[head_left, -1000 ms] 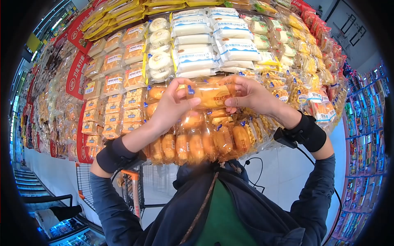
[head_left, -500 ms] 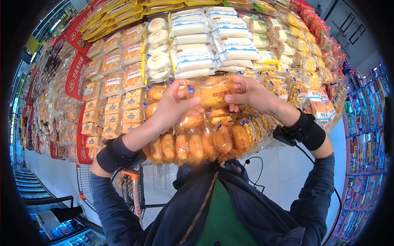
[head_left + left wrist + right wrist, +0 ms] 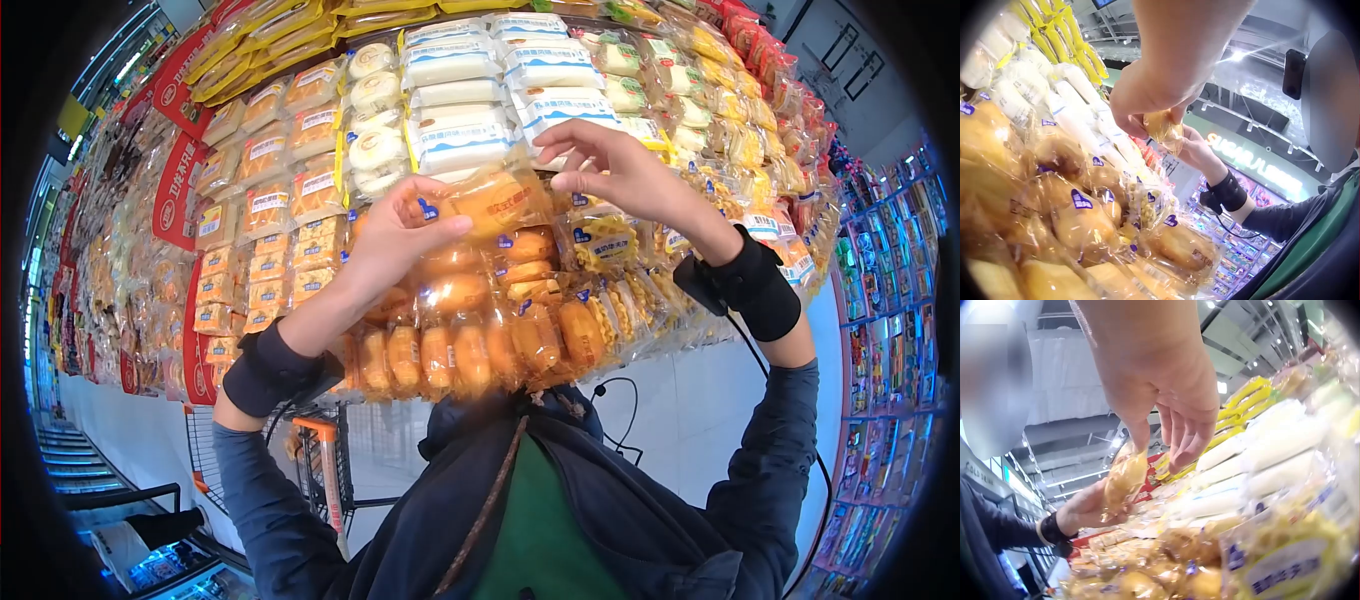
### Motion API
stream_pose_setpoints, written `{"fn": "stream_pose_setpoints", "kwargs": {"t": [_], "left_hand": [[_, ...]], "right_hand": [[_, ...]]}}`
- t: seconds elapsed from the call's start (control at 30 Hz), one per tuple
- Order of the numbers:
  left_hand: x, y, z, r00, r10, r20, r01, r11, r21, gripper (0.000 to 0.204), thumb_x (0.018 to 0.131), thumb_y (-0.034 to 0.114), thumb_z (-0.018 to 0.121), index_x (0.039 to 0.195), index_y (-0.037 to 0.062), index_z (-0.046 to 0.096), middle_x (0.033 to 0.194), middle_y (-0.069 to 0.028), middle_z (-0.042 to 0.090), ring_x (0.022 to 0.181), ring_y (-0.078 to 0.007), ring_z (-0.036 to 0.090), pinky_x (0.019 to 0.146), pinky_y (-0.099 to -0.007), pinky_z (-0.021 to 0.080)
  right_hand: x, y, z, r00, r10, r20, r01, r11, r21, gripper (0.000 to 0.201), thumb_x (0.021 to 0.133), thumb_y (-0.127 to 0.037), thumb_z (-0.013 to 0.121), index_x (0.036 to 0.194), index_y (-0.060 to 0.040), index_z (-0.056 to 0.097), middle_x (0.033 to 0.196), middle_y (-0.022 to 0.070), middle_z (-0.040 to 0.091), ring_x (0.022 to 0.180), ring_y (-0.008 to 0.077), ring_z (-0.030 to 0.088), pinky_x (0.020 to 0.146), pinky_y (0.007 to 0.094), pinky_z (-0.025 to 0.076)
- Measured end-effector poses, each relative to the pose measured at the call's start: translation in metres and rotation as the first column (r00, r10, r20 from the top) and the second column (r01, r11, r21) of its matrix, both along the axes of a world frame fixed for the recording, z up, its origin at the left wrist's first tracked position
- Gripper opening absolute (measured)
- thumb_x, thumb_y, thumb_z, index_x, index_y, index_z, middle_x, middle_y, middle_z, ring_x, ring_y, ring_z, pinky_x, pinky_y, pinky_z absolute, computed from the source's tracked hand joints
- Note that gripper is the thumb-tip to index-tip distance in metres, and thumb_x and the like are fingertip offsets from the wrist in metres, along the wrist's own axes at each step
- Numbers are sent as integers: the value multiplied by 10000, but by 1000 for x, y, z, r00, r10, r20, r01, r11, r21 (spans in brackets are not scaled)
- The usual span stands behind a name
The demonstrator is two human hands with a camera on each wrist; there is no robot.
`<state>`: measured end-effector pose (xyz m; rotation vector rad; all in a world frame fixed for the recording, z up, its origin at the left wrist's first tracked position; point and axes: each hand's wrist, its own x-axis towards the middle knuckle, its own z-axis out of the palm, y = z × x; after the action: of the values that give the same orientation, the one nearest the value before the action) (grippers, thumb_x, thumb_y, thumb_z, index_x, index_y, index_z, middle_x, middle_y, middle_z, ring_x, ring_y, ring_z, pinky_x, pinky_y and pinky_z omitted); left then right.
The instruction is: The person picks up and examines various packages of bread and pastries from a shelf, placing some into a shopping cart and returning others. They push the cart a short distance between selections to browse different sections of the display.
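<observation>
Bread (image 3: 497,203), wrapped, is held up above the packed rolls (image 3: 455,293); left hand (image 3: 398,235) pinches one end in its grip. Right hand (image 3: 622,178): grip apart, near the other end.

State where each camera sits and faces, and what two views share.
Head: on the head, facing forward and down; left hand, right hand, dark cloth sleeves show.
Left wrist: on that wrist, facing its hand; both hands show.
Right wrist: on that wrist, likewise; both hands show.
Both wrist views share the oblong golden bread in clear plastic.
</observation>
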<state>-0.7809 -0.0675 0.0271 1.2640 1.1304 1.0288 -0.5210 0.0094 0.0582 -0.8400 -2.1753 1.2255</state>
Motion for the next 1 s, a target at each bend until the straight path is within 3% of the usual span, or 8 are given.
{"fn": "stream_pose_setpoints", "kwargs": {"t": [0.07, 0.2, 0.23, 0.43, 0.53, 0.63, 0.73, 1.0], "left_hand": [[-9, 2, -8, 994, 20, -107, -18, 1000, 16, 333, 780, 95, 748, 1028, 49, 530, 826, 3, 608, 708, -30, 553, 608, -184, 448], [-16, 4, -16, 965, -3, -264, 4, 1000, 6, 354, 763, 120, 768, 1015, 49, 529, 796, 13, 588, 688, -30, 533, 593, -188, 435], [-17, 6, -19, 949, -15, -314, 13, 1000, -9, 361, 759, 130, 773, 1012, 50, 529, 787, 17, 581, 682, -30, 526, 587, -189, 430], [-18, 19, -46, 947, -34, -320, 43, 999, 22, 392, 739, 183, 794, 1002, 67, 529, 755, 26, 555, 649, -28, 481, 558, -187, 398], [-16, 19, -53, 966, -52, -252, 64, 997, 42, 387, 733, 186, 795, 996, 68, 538, 743, 32, 539, 650, -28, 469, 555, -190, 399], [-9, 18, -52, 949, -46, -310, 74, 994, 76, 382, 728, 195, 796, 986, 63, 546, 728, 33, 528, 655, -34, 470, 560, -195, 403], [0, 16, -53, 916, -48, -397, 68, 997, 37, 378, 722, 200, 797, 972, 55, 553, 750, 18, 543, 650, -43, 475, 572, -208, 414], [25, 18, -56, 901, -106, -421, 154, 985, 81, 385, 718, 211, 795, 946, 26, 545, 820, -30, 575, 727, -90, 538, 654, -257, 467]], "right_hand": [[16, 18, 6, 955, -60, 291, -37, 947, 319, 310, 851, -130, 647, 1131, -40, 549, 1021, 42, 623, 859, 121, 600, 782, 276, 483], [29, 22, -18, 859, -51, 509, -260, 814, 520, 343, 789, -127, 683, 1109, -76, 571, 1077, 69, 597, 996, 254, 581, 844, 367, 473], [27, 15, -19, 844, 5, 536, -297, 836, 461, 325, 781, -120, 678, 1081, -69, 563, 1061, 100, 592, 1035, 308, 546, 843, 398, 463], [17, 6, -27, 826, -103, 554, -275, 785, 555, 303, 749, -120, 698, 1001, -68, 537, 947, 113, 583, 956, 337, 566, 769, 423, 469], [20, 0, -24, 758, -112, 643, -264, 848, 459, 316, 724, -120, 715, 983, -69, 542, 887, 104, 587, 905, 336, 579, 745, 421, 471], [28, -3, -27, 706, -132, 696, -322, 815, 482, 300, 707, -105, 718, 956, -63, 556, 875, 97, 601, 892, 320, 586, 734, 414, 474], [41, -1, -30, 788, -101, 607, -323, 772, 547, 273, 696, -95, 718, 922, -59, 568, 882, 86, 602, 888, 307, 587, 727, 409, 477], [52, 3, -30, 763, -168, 624, -269, 795, 543, 189, 721, -78, 673, 837, -55, 526, 880, 93, 605, 873, 322, 585, 698, 423, 471]]}}
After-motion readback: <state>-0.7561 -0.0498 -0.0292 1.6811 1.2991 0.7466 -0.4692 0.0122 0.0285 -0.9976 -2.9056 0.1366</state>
